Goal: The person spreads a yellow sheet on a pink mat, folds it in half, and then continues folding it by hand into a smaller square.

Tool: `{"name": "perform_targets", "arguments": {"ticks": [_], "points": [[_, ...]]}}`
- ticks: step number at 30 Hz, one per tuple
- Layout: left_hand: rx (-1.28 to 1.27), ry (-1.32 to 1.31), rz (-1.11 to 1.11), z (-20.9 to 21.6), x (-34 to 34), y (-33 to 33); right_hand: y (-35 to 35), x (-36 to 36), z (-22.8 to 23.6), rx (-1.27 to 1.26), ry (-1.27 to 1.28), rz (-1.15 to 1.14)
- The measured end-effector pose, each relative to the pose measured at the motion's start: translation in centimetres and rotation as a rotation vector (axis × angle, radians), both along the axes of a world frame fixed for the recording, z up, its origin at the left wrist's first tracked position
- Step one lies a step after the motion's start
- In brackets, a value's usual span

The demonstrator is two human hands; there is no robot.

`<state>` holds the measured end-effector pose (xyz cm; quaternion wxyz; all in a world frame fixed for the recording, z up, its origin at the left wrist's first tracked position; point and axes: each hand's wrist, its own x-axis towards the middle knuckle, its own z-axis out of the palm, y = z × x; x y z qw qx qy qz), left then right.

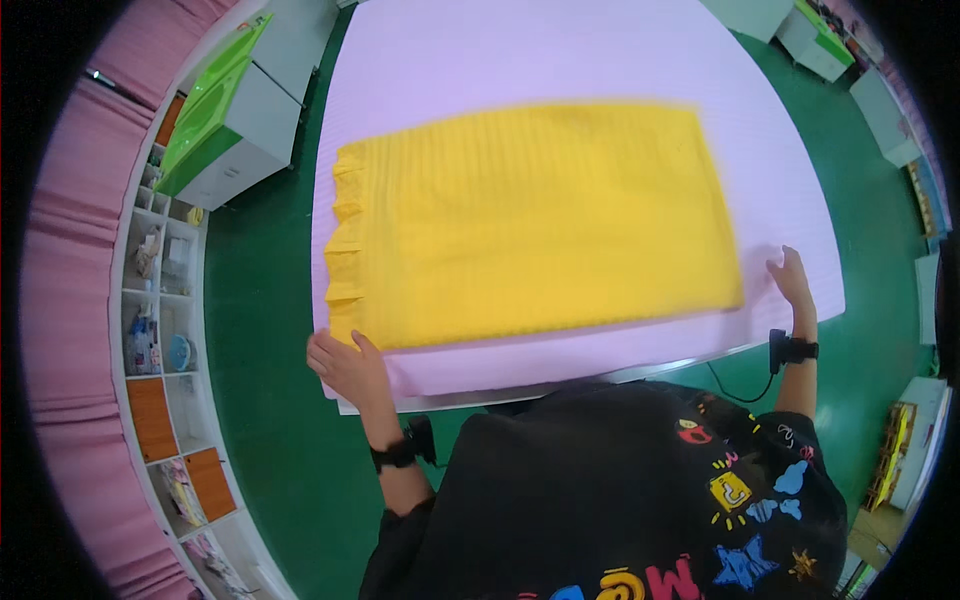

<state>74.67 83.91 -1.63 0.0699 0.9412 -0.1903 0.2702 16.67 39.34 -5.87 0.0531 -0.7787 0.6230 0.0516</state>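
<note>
A yellow cloth, shaped like a pillowcase or cover, lies spread over the bed-like table. Folded ruffles run down its left end. Its right and far edges look blurred. My left hand is at the cloth's near left corner, thumb and fingers apart. The fingers partly cover that corner, so I cannot make out how firmly they touch it. To the right of the cloth, my right hand is over the pale surface with its fingers apart and curved. Nothing shows in it, and a gap separates it from the cloth's edge.
A pale lilac sheet covers the table, whose near edge runs in front of my body. White cabinets with green tops stand at the left. Beyond the green floor is a white shelf with small items. A thin cable hangs near my right wrist.
</note>
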Motion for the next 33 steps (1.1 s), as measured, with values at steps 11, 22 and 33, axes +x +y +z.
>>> {"name": "perform_targets", "arguments": {"ticks": [11, 22, 33], "points": [[-0.102, 0.304, -0.814, -2.8, -13.4, -4.0, 3.2, 38.3, 17.0, 0.544, -0.661, 1.03], [-1.791, 1.994, -0.275, -2.5, -16.8, -4.4, -5.6, 54.3, 4.7, 0.686, -0.147, 0.78], [-1.688, 2.051, -0.339, -2.2, -18.7, -10.8, -8.7, 52.1, 6.5, 1.139, -0.199, 0.609]]}}
